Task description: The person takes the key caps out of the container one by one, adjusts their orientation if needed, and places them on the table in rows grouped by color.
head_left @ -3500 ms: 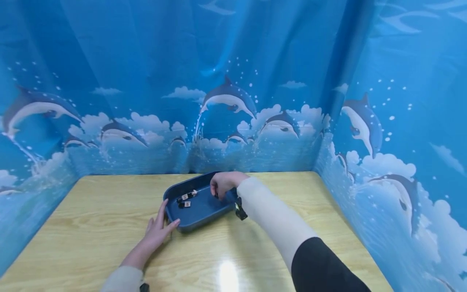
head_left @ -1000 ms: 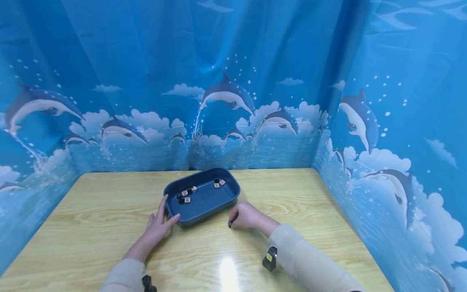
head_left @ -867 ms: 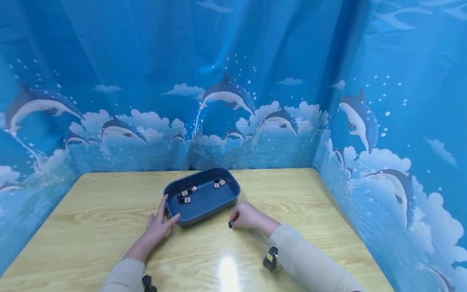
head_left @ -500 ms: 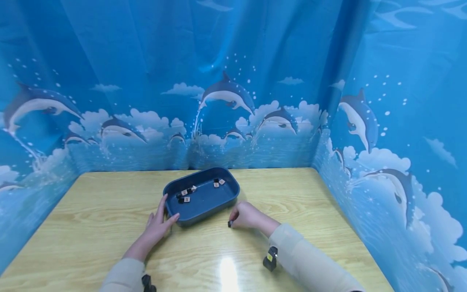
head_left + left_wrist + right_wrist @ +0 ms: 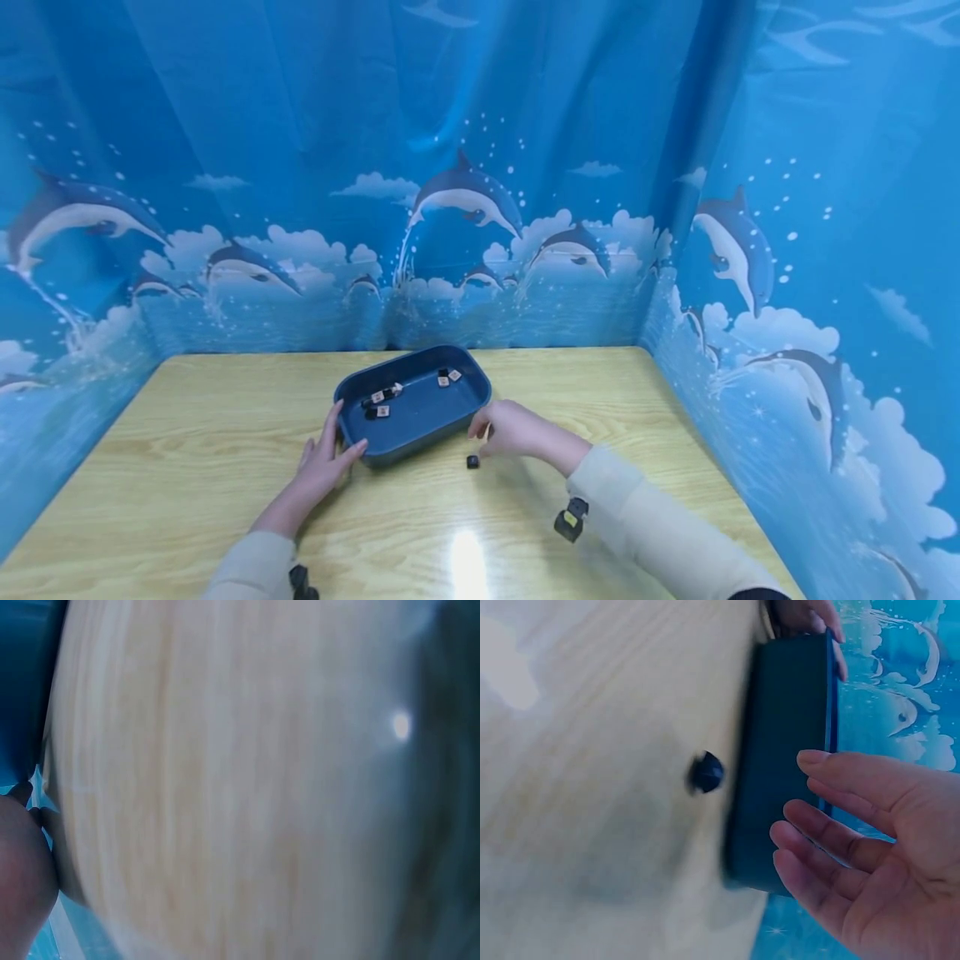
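Note:
A small black block [image 5: 472,462] sits on the table in front of the blue tray [image 5: 427,434]. My right hand [image 5: 513,432] is just beyond it and to its right, fingers loosely bent and holding nothing. In the right wrist view the hand [image 5: 877,832] is relaxed, apart from the dark block [image 5: 707,772]. My left hand [image 5: 324,462] rests against the tray's near left corner, thumb and fingers spread. Inside the tray lie small black-and-white blocks, some at the left [image 5: 382,411] and some at the right [image 5: 444,381]; markings on their pale faces are too small to read.
The wooden table [image 5: 225,433] runs back to a blue dolphin-print curtain [image 5: 300,167], which also stands along the right side. A bright light reflection [image 5: 468,562] shows on the near tabletop. Dark wrist cameras [image 5: 572,519] hang by both sleeves.
Earlier my right hand was inside the tray, then pinched the black block on the table. Now it has let go and moved slightly up. The left hand has stayed at the tray.

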### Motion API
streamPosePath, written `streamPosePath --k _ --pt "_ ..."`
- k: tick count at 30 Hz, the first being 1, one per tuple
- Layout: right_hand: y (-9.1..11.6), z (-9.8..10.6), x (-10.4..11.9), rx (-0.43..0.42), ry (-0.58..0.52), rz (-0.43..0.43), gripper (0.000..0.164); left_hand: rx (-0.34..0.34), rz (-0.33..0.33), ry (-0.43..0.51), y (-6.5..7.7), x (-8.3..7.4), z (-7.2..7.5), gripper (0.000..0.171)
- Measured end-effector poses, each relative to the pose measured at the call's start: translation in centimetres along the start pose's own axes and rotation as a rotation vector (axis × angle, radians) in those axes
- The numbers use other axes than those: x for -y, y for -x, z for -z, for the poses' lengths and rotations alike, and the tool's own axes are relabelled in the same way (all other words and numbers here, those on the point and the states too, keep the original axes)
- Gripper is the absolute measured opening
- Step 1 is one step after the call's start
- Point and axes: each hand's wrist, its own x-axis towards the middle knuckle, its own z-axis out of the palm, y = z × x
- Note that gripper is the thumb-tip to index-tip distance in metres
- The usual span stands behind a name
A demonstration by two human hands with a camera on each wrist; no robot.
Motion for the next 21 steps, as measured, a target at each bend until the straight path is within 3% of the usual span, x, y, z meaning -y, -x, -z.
streamPosePath --k 9,21 --pt "-2.2 2.7 1.7 0.014 -0.008 -0.007 0.028 0.002 -0.007 -0.008 -0.1 0.1 0.0 0.089" --pt "-6.8 3.4 4.8 0.094 0.042 0.131 0.031 0.000 -0.013 -0.011 -0.2 0.2 0.0 0.089"
